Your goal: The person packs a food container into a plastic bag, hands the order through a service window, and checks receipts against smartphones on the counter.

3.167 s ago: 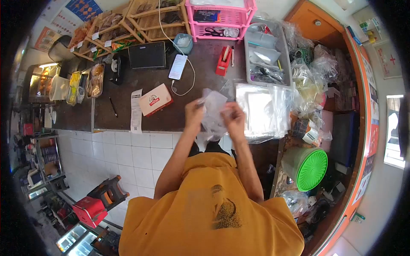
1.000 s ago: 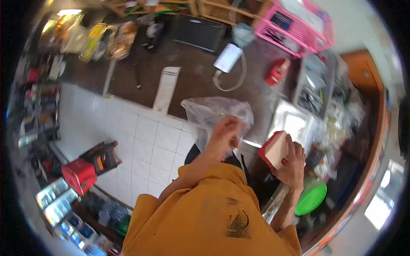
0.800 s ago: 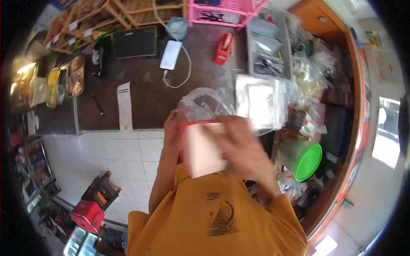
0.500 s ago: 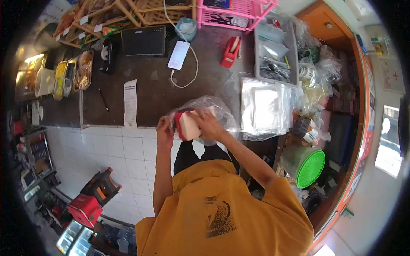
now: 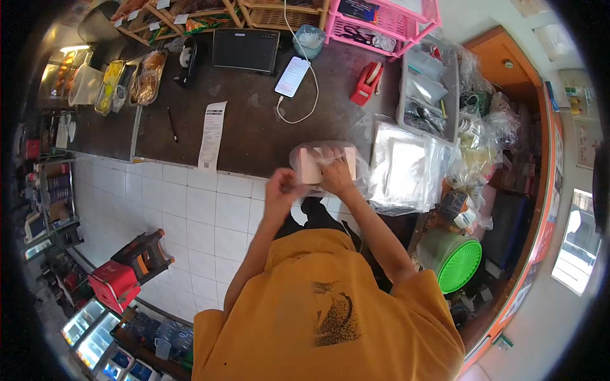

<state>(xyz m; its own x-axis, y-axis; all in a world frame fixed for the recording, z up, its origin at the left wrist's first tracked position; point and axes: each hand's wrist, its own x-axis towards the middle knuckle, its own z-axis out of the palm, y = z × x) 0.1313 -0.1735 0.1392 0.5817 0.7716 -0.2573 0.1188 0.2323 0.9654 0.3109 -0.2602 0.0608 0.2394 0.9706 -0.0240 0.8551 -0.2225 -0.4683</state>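
Observation:
A pale box [image 5: 310, 166] sits in a clear plastic bag [image 5: 364, 168] at the counter's front edge, before my body. My right hand [image 5: 337, 176] grips the box from above, its fingertips partly veiled by the plastic. At the bag's left edge, my left hand [image 5: 283, 189] is closed in a pinch on the thin plastic, slightly blurred. A stack of clear plastic bags [image 5: 406, 166] lies just right of the box.
On the dark counter [image 5: 254, 140] lie a receipt [image 5: 211, 135], a pen [image 5: 172, 124], a phone [image 5: 293, 77] on a white cable and a red tape dispenser [image 5: 366, 84]. A grey bin [image 5: 401, 105] stands at right, near a green-lidded tub [image 5: 460, 265].
The box has turned, so its red side no longer shows, and the plastic now covers it. My left hand has moved down and off the box. The head view has shifted.

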